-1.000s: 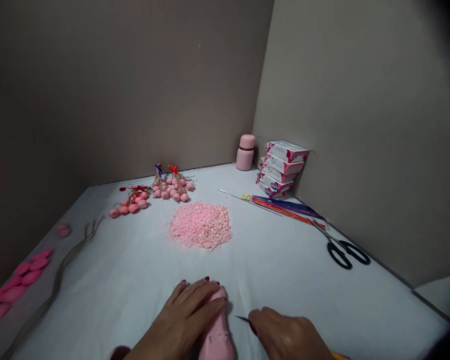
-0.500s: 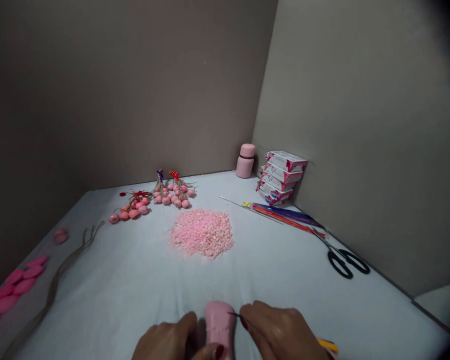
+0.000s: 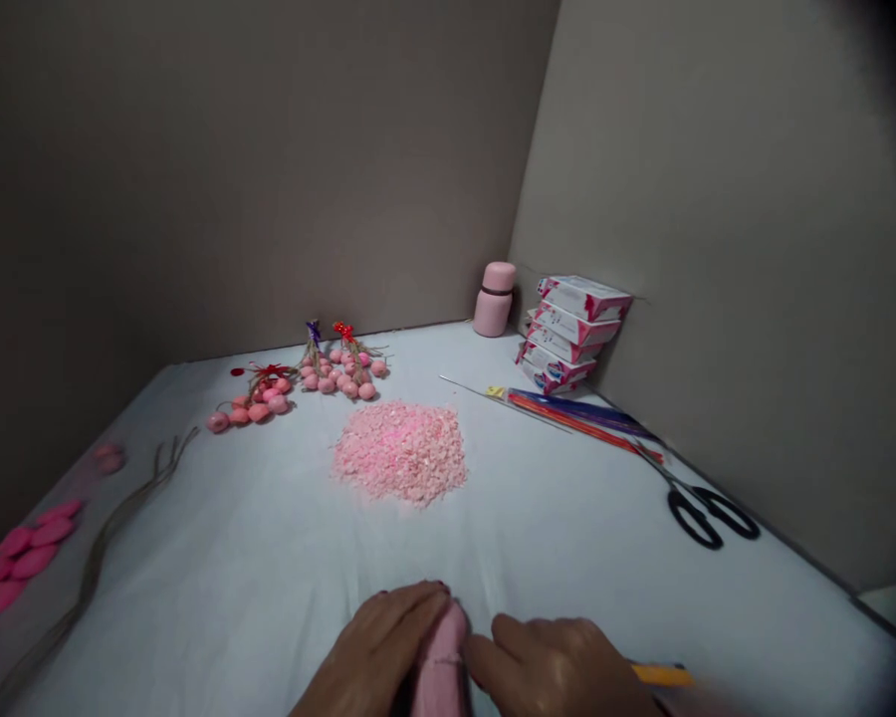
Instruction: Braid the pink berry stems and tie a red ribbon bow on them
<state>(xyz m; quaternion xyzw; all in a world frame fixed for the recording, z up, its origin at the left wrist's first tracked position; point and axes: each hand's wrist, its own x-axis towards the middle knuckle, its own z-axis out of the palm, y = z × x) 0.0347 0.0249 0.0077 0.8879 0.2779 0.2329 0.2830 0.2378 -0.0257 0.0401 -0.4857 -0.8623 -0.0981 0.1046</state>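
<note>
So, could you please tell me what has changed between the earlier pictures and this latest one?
The left hand has moved up and forward over the pink piece, fingers now across its top. The right hand has closed in against it, and the thin needle it showed earlier is out of sight. The pile of pink flakes and the scissors stayed where they were.

Dim, diffuse light, source not visible; soft shadows, no glare. Upper-right corner vignettes dark; wide-angle bowing at edges; right hand [image 3: 560, 672] slightly blurred.
</note>
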